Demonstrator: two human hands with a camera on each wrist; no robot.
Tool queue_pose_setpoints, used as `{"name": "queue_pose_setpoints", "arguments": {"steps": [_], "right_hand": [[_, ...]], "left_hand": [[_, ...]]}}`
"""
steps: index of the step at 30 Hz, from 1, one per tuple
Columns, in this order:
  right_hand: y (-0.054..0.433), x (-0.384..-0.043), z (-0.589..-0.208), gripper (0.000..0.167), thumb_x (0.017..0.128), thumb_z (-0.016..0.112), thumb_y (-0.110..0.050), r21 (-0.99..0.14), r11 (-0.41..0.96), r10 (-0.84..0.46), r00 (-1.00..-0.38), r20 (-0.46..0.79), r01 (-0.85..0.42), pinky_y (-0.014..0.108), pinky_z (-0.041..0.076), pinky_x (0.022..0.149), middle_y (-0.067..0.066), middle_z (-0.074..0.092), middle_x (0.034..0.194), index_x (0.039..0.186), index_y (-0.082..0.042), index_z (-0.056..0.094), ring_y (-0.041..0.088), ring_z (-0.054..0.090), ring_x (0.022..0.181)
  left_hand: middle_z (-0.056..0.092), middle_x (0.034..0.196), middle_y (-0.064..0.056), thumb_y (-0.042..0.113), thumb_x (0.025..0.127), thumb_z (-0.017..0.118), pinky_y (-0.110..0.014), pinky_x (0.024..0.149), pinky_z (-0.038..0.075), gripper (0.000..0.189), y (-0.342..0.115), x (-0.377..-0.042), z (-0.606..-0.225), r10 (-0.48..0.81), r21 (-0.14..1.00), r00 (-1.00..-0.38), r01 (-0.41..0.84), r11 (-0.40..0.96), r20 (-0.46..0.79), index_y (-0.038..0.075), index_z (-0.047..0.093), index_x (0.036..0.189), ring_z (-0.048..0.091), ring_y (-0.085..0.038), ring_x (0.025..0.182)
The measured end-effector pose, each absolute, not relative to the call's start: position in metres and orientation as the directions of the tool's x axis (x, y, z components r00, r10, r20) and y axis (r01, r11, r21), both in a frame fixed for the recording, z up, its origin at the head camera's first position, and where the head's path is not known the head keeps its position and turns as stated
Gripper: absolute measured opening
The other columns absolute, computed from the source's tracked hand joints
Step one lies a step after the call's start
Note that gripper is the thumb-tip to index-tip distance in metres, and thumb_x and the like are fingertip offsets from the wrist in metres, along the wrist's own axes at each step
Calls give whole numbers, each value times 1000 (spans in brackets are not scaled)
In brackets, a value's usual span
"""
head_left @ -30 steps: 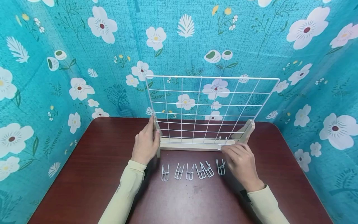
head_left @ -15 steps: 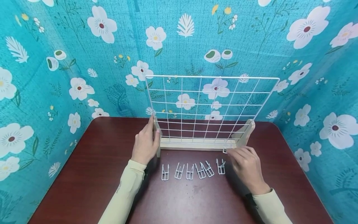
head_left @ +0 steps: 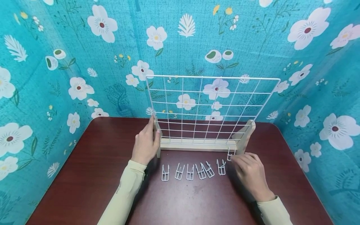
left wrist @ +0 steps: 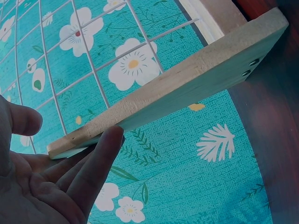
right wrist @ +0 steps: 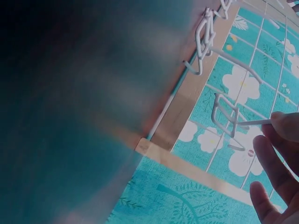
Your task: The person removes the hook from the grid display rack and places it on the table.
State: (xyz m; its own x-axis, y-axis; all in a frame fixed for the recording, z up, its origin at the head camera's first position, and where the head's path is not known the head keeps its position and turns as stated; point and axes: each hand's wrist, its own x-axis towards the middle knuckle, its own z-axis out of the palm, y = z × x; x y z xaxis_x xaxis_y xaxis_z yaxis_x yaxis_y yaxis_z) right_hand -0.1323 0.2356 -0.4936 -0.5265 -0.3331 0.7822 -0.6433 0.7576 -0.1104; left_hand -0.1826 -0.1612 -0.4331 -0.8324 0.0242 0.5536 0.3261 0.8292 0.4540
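A white wire grid panel (head_left: 194, 115) leans back in a pale wooden stand (head_left: 197, 146) on a dark red table. At the stand's left side piece, my left hand (head_left: 143, 143) touches the wood with its fingers out straight, the thumb nearer the grid. My right hand (head_left: 251, 172) pinches the prong of a white wire hook (right wrist: 226, 116) between thumb and fingers. This hook is in front of the grid's lower right part, near the stand's right side piece (head_left: 245, 134). Whether it touches the grid, I cannot tell.
Several more wire hooks (head_left: 190, 172) lie in a loose row on the table (head_left: 191, 203) in front of the stand, two of them touching or overlapping. A teal flowered cloth (head_left: 121, 62) hangs behind the table and at both sides.
My right hand has moved down and a little to the right, bringing the hook lower and away from the grid's bottom wires. My left hand stays at the stand.
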Motion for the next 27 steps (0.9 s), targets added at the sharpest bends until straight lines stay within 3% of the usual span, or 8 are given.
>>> {"name": "queue_pose_setpoints", "arguments": {"steps": [4,8,13,27], "right_hand": [[241,-131,-494,28,101,57,-19,-109,772,-340,-552,761,-626,47,50,85,9,80,87,97,-6,81,27,73,79],[244,-128,-494,16,89,68,-10,-131,789,-350,-615,707,-600,44,49,89,8,80,88,97,-6,81,25,75,81],[246,-126,-495,16,81,76,-2,-169,794,-339,-656,674,-584,42,47,91,7,81,88,96,-7,81,25,76,82],[249,-125,-487,28,66,84,9,-161,788,-349,-647,678,-594,43,50,88,7,80,82,90,-5,81,21,76,76]], "left_hand": [[71,127,-23,21,103,58,-57,86,61,61,-162,-183,-433,23,455,-832,325,829,554,3,41,159,75,-43,100],[71,127,-22,21,103,58,-58,86,61,61,-162,-183,-433,20,457,-836,320,830,548,3,41,159,75,-44,101],[71,126,-23,21,103,58,-57,85,61,60,-161,-183,-433,22,457,-837,321,830,547,2,42,158,76,-43,100],[71,128,-22,21,104,58,-57,87,61,61,-161,-182,-432,23,459,-841,318,830,541,3,41,159,75,-43,102]]}}
